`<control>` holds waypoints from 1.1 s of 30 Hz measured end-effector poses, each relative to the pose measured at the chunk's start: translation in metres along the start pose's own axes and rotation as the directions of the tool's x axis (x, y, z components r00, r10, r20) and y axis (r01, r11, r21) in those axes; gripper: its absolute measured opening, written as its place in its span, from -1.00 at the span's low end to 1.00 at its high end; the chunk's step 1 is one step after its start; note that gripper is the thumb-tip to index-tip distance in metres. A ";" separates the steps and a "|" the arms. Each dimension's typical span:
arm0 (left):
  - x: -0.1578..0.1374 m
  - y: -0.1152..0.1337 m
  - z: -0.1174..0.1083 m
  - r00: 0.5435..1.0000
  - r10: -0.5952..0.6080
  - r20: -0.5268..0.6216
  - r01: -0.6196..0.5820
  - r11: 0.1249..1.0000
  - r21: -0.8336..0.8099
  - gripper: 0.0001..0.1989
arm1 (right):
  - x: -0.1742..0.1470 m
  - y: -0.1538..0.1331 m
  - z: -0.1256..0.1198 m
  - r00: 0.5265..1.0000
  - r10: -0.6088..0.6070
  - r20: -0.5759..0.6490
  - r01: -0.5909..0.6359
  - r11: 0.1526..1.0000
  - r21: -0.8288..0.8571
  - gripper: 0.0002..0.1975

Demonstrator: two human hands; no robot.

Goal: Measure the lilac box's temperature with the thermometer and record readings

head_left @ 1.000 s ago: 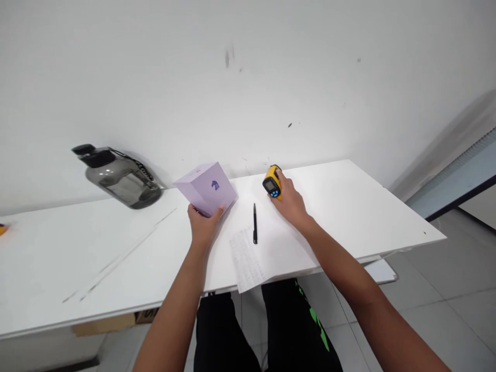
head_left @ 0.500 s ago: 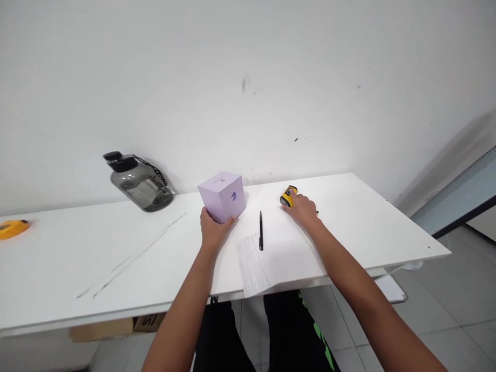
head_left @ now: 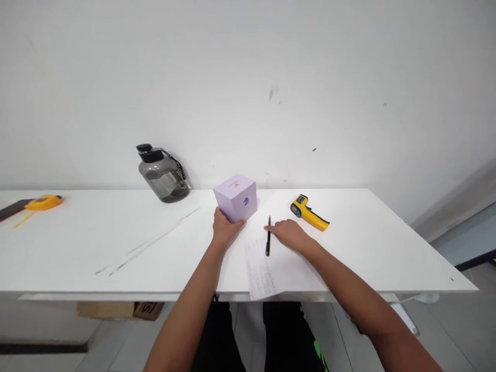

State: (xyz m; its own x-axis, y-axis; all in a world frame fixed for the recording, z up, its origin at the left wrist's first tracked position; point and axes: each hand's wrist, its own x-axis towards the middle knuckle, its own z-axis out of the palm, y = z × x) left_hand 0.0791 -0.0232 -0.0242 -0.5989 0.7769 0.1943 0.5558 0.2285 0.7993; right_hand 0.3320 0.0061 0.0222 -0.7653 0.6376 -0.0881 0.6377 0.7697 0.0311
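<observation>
My left hand grips the lower near corner of a lilac box, with the thumb along its front base. The box stands on the white table and has a dark purple emblem on one side. My right hand is at a black pen, its fingertips closed over the pen's upper part; the thumb is mostly hidden. Below the pen lies a sheet of paper with writing. A yellow infrared thermometer gun lies on its side just beyond my right hand, untouched.
A grey translucent bottle with a black cap and strap stands against the wall. At the far left of the white table lies a yellow-orange tool. A cardboard box sits below the table.
My right hand has let go of the thermometer gun and moved left and nearer to the pen. My left hand still holds the lilac box. The view has shifted slightly.
</observation>
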 end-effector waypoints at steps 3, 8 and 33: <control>-0.001 0.004 -0.002 0.999 -0.036 0.036 0.038 0.999 -0.032 -0.11 | 0.001 -0.003 0.002 0.999 -0.029 -0.033 0.030 0.999 0.026 -0.62; -0.006 0.014 -0.009 0.996 -0.050 0.068 0.052 0.998 -0.020 -0.10 | -0.011 0.011 0.007 0.938 0.179 -0.298 -0.022 0.887 0.461 -0.74; -0.011 0.023 -0.011 0.994 -0.052 0.092 0.050 0.999 0.020 -0.18 | 0.000 -0.020 0.026 0.773 0.466 -0.430 -0.016 0.692 0.722 -0.75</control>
State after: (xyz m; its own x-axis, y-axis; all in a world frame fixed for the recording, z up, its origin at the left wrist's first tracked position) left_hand 0.0919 -0.0333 -0.0018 -0.5713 0.8147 0.0995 0.5365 0.2790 0.7964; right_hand 0.3214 -0.0096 -0.0043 -0.3324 0.8657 0.3743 0.5163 0.4991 -0.6959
